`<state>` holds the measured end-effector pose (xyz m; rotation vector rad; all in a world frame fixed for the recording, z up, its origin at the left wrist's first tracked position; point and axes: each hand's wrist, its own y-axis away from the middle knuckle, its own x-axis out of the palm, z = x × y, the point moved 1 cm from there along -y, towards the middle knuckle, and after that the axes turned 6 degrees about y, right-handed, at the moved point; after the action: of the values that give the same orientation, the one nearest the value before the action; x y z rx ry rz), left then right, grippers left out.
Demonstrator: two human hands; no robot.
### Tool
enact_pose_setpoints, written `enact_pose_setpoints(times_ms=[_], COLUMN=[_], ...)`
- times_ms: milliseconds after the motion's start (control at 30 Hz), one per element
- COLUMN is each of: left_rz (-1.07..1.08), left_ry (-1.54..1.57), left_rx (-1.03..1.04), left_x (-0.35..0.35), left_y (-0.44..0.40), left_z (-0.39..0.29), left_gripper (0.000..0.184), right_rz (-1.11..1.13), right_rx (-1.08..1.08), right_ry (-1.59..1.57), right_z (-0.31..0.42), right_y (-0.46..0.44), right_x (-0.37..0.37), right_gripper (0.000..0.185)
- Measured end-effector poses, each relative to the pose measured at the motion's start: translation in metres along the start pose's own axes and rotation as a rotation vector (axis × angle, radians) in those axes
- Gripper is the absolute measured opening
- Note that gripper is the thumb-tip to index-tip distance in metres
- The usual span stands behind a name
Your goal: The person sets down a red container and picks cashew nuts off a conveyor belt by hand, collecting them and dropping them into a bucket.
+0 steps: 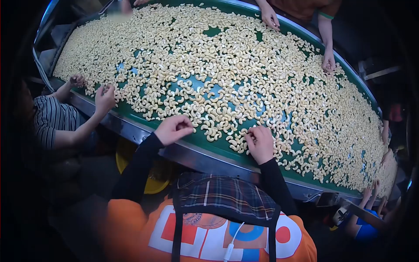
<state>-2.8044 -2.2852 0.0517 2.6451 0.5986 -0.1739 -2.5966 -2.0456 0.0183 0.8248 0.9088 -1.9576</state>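
Note:
Pale cashews (209, 83) cover a long green belt (198, 142), mostly in one loose layer with green gaps. Over the near edge of the belt is my left hand (175, 129), its fingers curled and the thumb tip meeting the index finger. Anything held in that pinch is too small to make out. To its right, my right hand (262, 144) reaches down among the cashews, fingers bent and thumb drawn in towards them. Whatever lies between those fingertips is hidden by the hand.
A metal rail (200, 160) borders the belt on my side. Below it sits a yellow basin (156, 185). A person in a striped shirt (56, 118) works at my left. Another person's hands (270, 18) reach in from the far side, and more hands (370, 192) show at right.

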Motion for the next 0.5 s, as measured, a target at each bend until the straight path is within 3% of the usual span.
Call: enact_pose_setpoints(times_ms=[67,133,300,400,500], left_rz=[-0.273,-0.386,-0.187,-0.014,0.013], left_ry=[-0.284,-0.564,-0.770,0.139,0.125], left_rx=[0.108,0.409,0.324,0.071,0.102], left_x=[0.007,0.012,0.008,0.003,-0.008], left_y=[-0.041,-0.080,-0.111,-0.101,-0.112], left_z=[-0.022,-0.011,0.012,0.023,0.016], left_gripper=[0.015,0.018,0.020,0.019,0.019], right_rz=[-0.024,-0.018,0.014,-0.049,-0.168], right_rx=[-0.030,-0.001,0.137,0.148,0.066], right_ry=[-0.002,0.005,0.006,0.059,0.161], right_z=[0.014,0.019,0.034,0.054,0.077], right_y=[0.004,0.006,0.001,-0.008,-0.018], right_x=[0.005,0.006,0.012,0.024,0.038], right_gripper=[0.015,0.015,0.017,0.017,0.018])
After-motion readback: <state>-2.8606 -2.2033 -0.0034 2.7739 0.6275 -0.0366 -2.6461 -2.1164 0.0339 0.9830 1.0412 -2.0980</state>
